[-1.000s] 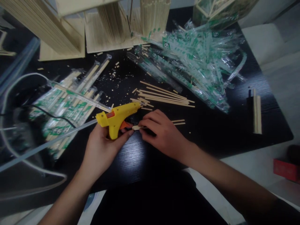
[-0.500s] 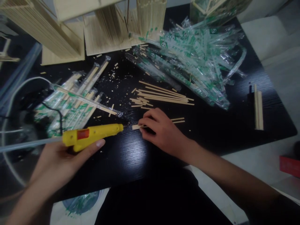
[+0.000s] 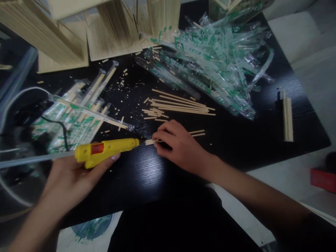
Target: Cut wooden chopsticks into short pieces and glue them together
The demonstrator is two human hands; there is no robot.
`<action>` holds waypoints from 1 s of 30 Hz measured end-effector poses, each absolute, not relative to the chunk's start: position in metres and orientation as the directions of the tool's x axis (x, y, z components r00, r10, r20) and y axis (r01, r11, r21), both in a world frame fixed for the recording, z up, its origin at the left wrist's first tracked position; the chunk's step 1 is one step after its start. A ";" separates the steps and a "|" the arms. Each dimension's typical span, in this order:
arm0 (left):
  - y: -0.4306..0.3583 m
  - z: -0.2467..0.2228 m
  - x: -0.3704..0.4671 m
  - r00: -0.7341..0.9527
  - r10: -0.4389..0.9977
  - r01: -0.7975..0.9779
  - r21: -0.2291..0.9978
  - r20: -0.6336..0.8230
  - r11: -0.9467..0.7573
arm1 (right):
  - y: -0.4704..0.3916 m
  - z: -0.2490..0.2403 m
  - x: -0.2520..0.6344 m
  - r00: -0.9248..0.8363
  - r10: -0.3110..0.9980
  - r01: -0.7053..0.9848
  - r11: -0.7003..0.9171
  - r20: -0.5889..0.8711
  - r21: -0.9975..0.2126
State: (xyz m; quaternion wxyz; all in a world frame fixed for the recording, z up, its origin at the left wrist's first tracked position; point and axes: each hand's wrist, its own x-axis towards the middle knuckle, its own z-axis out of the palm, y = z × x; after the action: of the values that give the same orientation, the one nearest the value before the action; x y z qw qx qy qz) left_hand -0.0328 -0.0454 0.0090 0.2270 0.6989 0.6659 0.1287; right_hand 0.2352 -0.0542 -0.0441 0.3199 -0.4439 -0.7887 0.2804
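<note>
My left hand [image 3: 78, 178] is closed around the handle of a yellow hot glue gun [image 3: 112, 148], with a pale glue stick [image 3: 36, 160] out of its back end. The gun's nozzle points right, at the ends of a few short wooden sticks [image 3: 149, 142]. Those sticks are pinched in the fingertips of my right hand [image 3: 178, 147], low over the black table [image 3: 126, 189]. Two thin stick ends [image 3: 197, 133] show beyond my right hand; whether they belong to the held sticks I cannot tell. Behind it lie loose long sticks [image 3: 183, 105] and several short cut pieces [image 3: 153, 113].
Wrapped chopsticks [image 3: 84, 108] lie left, near a white cable [image 3: 26, 91]. Torn plastic wrappers [image 3: 220, 59] are heaped at the back right. Structures of wooden sticks [image 3: 63, 52] stand along the back. A small stick bundle [image 3: 288, 119] rests at the right edge.
My left hand has brought the glue gun slightly right, its nozzle now at the stick ends. My right hand stays on the sticks. The whole view has shifted a little.
</note>
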 end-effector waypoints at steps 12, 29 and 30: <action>-0.044 0.012 -0.034 0.107 0.969 0.900 0.436 -0.222 0.001 | -0.054 -0.045 0.237 -0.420 0.873 0.524 0.456 0.247 -0.719; -0.041 0.017 -0.033 0.339 0.935 0.869 0.414 -0.105 -0.269 | -0.054 -0.044 0.236 -0.392 0.885 0.526 0.441 0.253 -0.727; -0.041 0.017 -0.031 0.343 0.934 0.863 0.426 -0.101 -0.271 | -0.054 -0.044 0.236 -0.391 0.887 0.527 0.434 0.245 -0.731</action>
State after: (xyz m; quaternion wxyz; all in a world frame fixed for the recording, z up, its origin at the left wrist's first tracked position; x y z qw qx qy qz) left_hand -0.0312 -0.0410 0.0168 0.2079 0.7926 0.5669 0.0850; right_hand 0.2359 -0.0540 -0.0442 0.3189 -0.4506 -0.7844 0.2828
